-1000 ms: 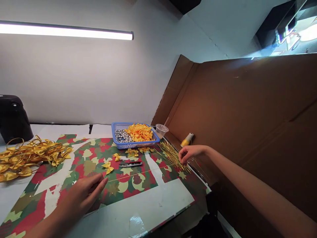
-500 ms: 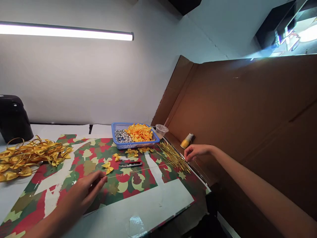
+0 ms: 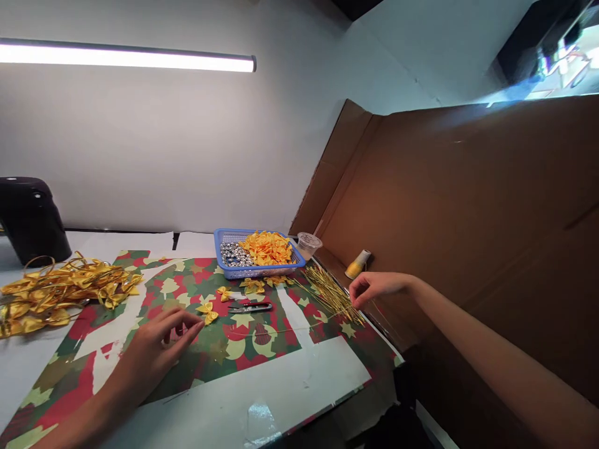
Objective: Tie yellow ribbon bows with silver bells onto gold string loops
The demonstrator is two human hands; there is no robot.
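A thin pale thread runs between my two hands above the patterned sheet, only faintly visible in places. My left hand pinches its one end with thumb and index finger, close to a gold ribbon bow. Over by the bundle of gold cords, my right hand has its fingertips pressed together at the thread's other end. A second small bow and a pair of thread snips lie between the hands, farther back.
Behind stands a blue basket of orange-yellow bows and silver bells, beside a clear plastic cup. A yellow thread spool leans by the cardboard wall. Corded gold bows are heaped left, near a black container.
The view has shifted slightly, moving the table items a little to the right in the picture. My left thumb and index finger now form a rounder pinch. My right hand keeps nearly the same pose.
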